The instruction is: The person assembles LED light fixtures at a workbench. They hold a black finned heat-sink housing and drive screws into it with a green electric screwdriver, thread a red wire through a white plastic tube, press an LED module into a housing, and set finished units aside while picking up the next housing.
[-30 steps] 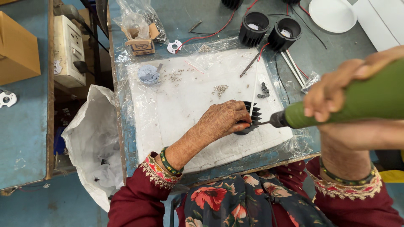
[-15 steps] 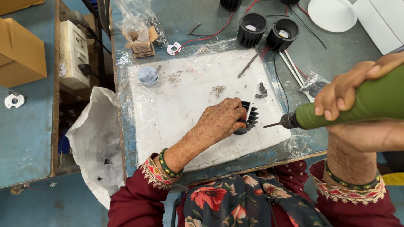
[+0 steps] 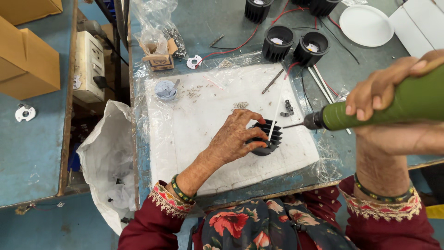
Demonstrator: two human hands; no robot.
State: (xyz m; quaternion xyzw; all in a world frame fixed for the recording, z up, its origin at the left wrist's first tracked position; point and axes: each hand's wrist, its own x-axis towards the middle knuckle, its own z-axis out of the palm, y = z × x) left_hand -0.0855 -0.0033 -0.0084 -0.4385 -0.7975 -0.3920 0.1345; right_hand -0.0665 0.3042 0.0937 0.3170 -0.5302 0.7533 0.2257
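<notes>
The left hand (image 3: 236,136) clamps down on a black finned heat sink (image 3: 268,139), ribbed and round, resting on a white foam pad (image 3: 208,139) wrapped in crinkled clear plastic. A thin white wire (image 3: 277,109) rises from the sink toward twelve o'clock. At three o'clock of it, the right hand (image 3: 384,90) grips a smooth green cylindrical electric screwdriver (image 3: 393,104), its slim metal bit pointing at the fins, just short of them. At twelve o'clock stand two more black ribbed housings (image 3: 296,44) with red wires. A small cardboard box (image 3: 159,55) sits at ten o'clock.
</notes>
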